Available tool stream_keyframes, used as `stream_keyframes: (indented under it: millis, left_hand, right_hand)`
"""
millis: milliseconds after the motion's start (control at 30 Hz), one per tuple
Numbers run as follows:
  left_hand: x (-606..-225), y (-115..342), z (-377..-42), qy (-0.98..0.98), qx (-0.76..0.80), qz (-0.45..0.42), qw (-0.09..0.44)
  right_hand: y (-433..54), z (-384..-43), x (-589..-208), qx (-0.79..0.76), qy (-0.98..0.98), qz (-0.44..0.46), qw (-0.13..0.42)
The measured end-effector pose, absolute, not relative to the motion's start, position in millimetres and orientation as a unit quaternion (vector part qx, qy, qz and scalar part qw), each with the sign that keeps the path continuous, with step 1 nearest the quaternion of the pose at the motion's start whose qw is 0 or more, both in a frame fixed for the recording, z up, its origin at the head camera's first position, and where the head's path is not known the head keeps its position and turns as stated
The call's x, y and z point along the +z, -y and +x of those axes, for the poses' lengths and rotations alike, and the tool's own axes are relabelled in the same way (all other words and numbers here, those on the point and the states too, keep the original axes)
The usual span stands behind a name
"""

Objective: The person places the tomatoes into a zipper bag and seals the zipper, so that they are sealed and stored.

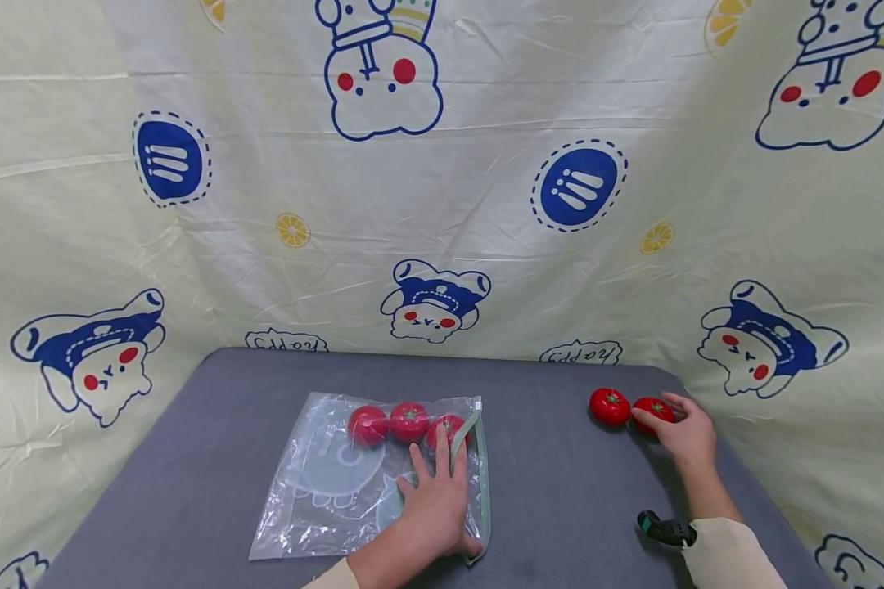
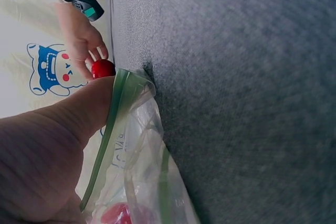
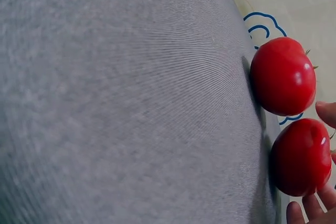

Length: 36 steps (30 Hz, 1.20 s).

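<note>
My left hand [image 1: 436,499] lies with fingers spread over a clear zip bag [image 1: 324,491] at its mouth. In the left wrist view, the bag's green zip strip [image 2: 113,114] crosses over the tip of my left thumb. Inside the bag sit three red tomatoes [image 1: 408,422], the rightmost partly hidden behind my fingers. At the table's right side, my right hand [image 1: 691,433] holds a red tomato [image 3: 302,158] between thumb and fingers, low at the table surface. Another tomato [image 1: 609,406] sits close on its left, with a green stem on top.
A grey cloth-covered table [image 1: 545,491] carries everything. Behind and beside it hangs a pale printed curtain [image 1: 486,196] with cartoon figures. A black band with a small device [image 1: 666,529] is on my right wrist, next to the sleeve.
</note>
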State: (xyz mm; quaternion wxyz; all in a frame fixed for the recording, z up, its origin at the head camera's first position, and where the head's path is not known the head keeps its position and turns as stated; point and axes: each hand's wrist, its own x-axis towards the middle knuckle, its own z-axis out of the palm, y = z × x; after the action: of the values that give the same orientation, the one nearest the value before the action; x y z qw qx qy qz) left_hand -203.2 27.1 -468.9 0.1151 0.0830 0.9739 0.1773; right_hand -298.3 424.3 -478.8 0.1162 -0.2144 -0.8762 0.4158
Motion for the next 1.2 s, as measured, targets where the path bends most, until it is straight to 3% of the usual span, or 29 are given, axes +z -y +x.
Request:
stream_keyframes:
  millis: [333,1200]
  left_hand:
    - [-467.8,-28.0,-204.1,-0.973,0.177,0.077,0.124]
    - [-470.0,-26.9,-202.4,-0.974,0.181,0.078,0.111]
  right_hand:
    - [-424.3,-301.1,-490.4,0.463,0.839,-0.260,0.117]
    - [-421.2,-295.2,-491.2,0.461,0.838,-0.266,0.121]
